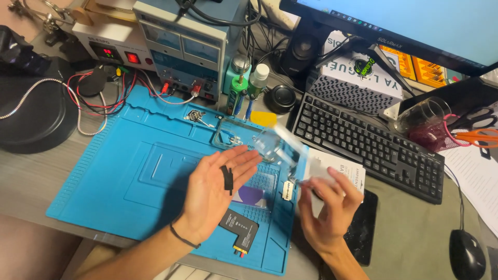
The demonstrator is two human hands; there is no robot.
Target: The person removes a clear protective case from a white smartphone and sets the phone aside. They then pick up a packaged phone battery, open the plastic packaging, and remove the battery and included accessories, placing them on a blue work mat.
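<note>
We hold our left hand (215, 194) flat and spread, palm up, with a small black strip (227, 179) lying across the fingers. Our right hand (327, 210) pinches a clear film (282, 148), blurred, rising up and left of it. Below the left palm lies a blue mat (129, 171) with a black part (238, 228).

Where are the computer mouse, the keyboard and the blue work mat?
computer mouse (466, 248), head view, on the middle of its back.
keyboard (368, 142), head view, on its middle keys.
blue work mat (129, 171), head view, on a bare part left of the hands.
</note>
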